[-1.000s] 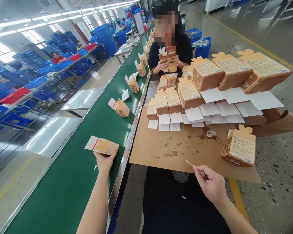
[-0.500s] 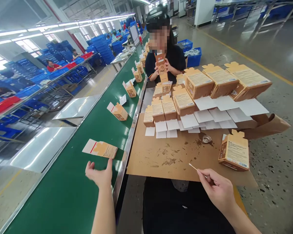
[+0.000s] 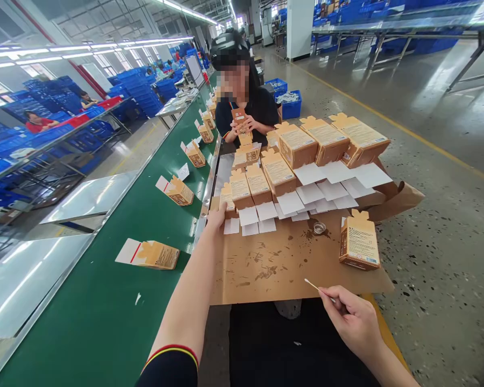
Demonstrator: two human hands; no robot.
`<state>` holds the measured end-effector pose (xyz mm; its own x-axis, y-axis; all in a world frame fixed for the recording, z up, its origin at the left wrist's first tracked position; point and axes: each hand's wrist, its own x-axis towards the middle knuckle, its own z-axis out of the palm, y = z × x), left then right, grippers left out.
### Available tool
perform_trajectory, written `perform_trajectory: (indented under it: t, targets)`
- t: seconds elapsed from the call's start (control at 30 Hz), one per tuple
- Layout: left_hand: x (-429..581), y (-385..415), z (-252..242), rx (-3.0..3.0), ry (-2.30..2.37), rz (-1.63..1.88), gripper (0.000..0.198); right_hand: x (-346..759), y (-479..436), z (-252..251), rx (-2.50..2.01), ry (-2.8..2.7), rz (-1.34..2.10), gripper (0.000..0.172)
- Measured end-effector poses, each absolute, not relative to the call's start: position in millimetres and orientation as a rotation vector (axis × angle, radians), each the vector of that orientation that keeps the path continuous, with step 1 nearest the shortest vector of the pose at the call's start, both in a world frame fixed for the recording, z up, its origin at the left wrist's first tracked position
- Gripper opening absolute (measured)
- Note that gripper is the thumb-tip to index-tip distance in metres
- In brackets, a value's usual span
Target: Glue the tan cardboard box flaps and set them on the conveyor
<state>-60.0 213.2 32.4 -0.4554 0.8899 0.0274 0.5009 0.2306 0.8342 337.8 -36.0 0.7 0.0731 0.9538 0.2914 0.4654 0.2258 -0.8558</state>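
Note:
My right hand (image 3: pixel 349 317) pinches a cotton swab (image 3: pixel 312 283) by its stick, white tip pointing up and left over the brown cardboard sheet (image 3: pixel 282 285). At the left end of the front row of tan and brown cartons, my left hand (image 3: pixel 216 218) is at the nearest carton (image 3: pixel 228 198). Its thumb lies against the carton's side; the other fingers are mostly hidden. White flaps (image 3: pixel 248 216) stick out from under the cartons. A single carton (image 3: pixel 360 242) stands apart on the right. Between it and the rows sits a small clear dish (image 3: pixel 319 228), with wet spots around it.
Along the left runs a green conveyor belt (image 3: pixel 105 317) with a metal edge. A carton with a raised white flap (image 3: pixel 157 255) lies on it, and more cartons stand farther up. Across the cartons, a co-worker (image 3: pixel 246 107) holds a carton in both hands.
My left hand has moved from above the belt, fingers spread, forward and right to the end carton of the row. My right hand keeps hold of the swab. The view has turned somewhat right.

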Motion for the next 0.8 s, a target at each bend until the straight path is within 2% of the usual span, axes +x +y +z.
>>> perform_trajectory:
  t: [0.1,0.27,0.37,0.57,0.8]
  targets:
    - [-65,180,28,1.124,1.992,1.192,0.063,339,-42,2,-1.393,-1.529,0.646,0.044]
    - [-64,69,10,0.812,1.701,1.485,0.075,335,-48,4,-1.309,-1.622,0.589,0.031]
    - [-39,20,-4,0.714,1.527,1.485,0.082,315,-40,0,-1.232,-1.785,0.49,0.029]
    - [-10,9,-7,0.76,1.555,1.402,0.088,245,-13,-26,-1.094,-2.164,0.309,0.035]
    - [-14,9,-2,0.775,1.506,1.34,0.09,220,6,-42,-1.062,-2.367,0.351,0.026]
